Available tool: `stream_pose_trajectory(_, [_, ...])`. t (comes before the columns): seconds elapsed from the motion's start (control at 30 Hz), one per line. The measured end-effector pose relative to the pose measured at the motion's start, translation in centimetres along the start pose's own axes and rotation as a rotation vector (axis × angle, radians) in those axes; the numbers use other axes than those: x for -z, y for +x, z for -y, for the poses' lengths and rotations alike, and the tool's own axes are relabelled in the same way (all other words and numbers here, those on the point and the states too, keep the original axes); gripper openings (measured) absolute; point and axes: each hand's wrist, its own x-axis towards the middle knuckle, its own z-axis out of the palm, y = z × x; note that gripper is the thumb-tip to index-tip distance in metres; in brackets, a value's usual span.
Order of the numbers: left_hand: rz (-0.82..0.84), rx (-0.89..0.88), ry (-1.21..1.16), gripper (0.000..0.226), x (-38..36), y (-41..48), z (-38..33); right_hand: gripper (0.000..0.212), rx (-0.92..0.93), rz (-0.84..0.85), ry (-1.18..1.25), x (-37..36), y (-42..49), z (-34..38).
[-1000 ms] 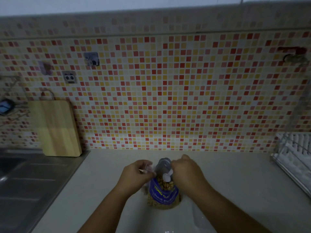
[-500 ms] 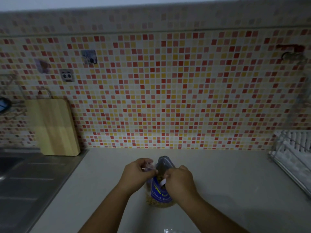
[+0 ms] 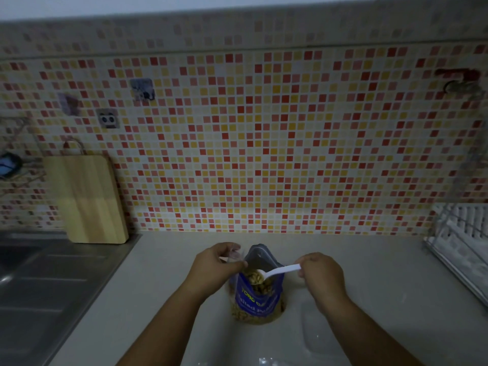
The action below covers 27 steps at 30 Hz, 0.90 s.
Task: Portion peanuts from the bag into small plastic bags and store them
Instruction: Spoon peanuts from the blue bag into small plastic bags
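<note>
The peanut bag [image 3: 257, 299] stands upright on the worktop [image 3: 383, 273] between the two hands, with its mouth pulled wide. That lets a tool go in without anyone steadying it.

The right hand [image 3: 320, 276] has its grip closed on the far end of a white plastic spoon [image 3: 280, 270], pinched between thumb and fingertips. The spoon runs from this grip toward the other hand, and its bowl sits in the bag's mouth heaped with peanuts [image 3: 253, 277]. Holding the handle by its tip probably gives enough reach into the bag and keeps the knuckles clear of the rim.

The left hand [image 3: 211, 262] has its grip closed too, fingers curled round the top of a small plastic bag [image 3: 235, 256]. This bag is clear and hard to make out in the dim light. It is held right against the peanut bag's rim, on the side away from the spoon grip. That looks deliberate: the loaded spoon has only a short way to travel, so fewer nuts should spill. Whether the small bag's mouth is open cannot be told.

The blue label carries yellow capitals reading "TONG", and the next word is lost in a crease. Pale lettering below reads as "Salted Peanuts", with its ends curving out of sight. More nuts show through the clear base.

Below the right grip, something faint and clear [image 3: 317, 336] lies on the worktop, possibly spare bags. Well beyond the left grip are a wooden chopping board [image 3: 92, 199] against the tiles and a steel sink [image 3: 39, 286]. A dish rack [image 3: 459, 247] stands far out past the right grip.
</note>
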Motion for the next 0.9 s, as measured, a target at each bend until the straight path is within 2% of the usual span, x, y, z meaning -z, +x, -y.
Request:
stream_pose_trajectory(0.17, [0.029,-0.017,0.107,0.046,0.5,-0.4,-0.9,0.020,-0.029,-0.119,0.198,0.4,-0.8,-1.0])
stream_pose_trajectory(0.3, [0.050,-0.069,0.220,0.053,0.2,-0.5,-0.9,0.025,-0.198,-0.003,0.196,1.3,-0.1,-1.0])
stream_pose_trajectory(0.4, [0.051,-0.125,0.337,0.054,-0.2,-0.6,-1.1,0.020,-0.169,0.026,0.211,2.5,0.0,-1.3])
stream_pose_trajectory(0.53, [0.053,-0.170,0.402,0.044,-0.6,-0.6,-1.7,0.018,-0.125,-0.004,0.245,3.6,0.4,-1.7])
stream_pose_trajectory(0.6, [0.057,-0.174,0.432,0.041,-0.9,-0.6,-1.9,0.011,-0.128,0.088,0.120,4.8,0.9,-1.4])
stream_pose_trajectory(0.67, [0.060,-0.175,0.447,0.040,-1.2,-0.5,-2.1,0.015,-0.129,0.157,0.027,5.5,1.3,-0.9])
stream_pose_trajectory(0.77, [0.062,-0.177,0.439,0.039,-1.7,-0.4,-2.5,0.034,-0.065,0.117,-0.026,5.9,1.1,-0.1])
stream_pose_trajectory(0.83, [0.068,-0.172,0.420,0.039,-2.0,-0.3,-2.8,0.032,-0.042,0.068,0.025,5.5,0.7,0.4])
stream_pose_trajectory(0.9, [0.057,-0.165,0.404,0.037,-2.3,-0.2,-3.0,0.022,-0.008,-0.058,0.235,5.1,0.0,0.9])
